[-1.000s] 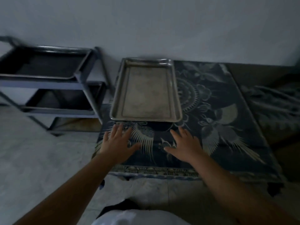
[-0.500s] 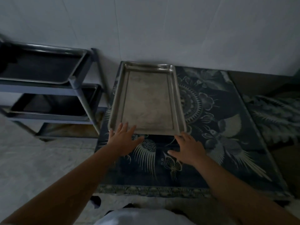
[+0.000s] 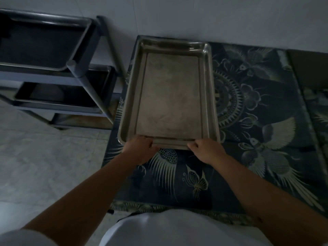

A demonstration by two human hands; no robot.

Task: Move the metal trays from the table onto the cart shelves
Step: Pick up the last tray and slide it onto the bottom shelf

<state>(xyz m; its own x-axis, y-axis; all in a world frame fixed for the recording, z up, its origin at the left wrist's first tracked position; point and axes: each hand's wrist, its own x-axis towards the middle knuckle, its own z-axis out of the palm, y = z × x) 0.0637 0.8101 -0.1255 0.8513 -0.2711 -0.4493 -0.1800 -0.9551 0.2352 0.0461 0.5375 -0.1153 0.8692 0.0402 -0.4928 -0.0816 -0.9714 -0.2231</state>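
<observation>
A rectangular metal tray (image 3: 169, 93) lies on the low table (image 3: 257, 142), which is covered by a dark cloth with bird and flower patterns. My left hand (image 3: 139, 148) grips the tray's near rim at its left corner. My right hand (image 3: 205, 150) grips the same near rim toward the right. To the left stands the grey cart (image 3: 74, 68). Its top shelf holds a dark tray (image 3: 40, 41), and another dark tray (image 3: 62, 95) sits on the middle shelf.
A white wall runs close behind the table and cart. Pale tiled floor (image 3: 44, 166) lies left of the table. The cart's bottom shelf (image 3: 81, 119) shows near the floor. More patterned cloth continues at the far right (image 3: 317, 107).
Both hands moved forward from the cloth and closed on the tray's near rim. The camera leaned closer over the table.
</observation>
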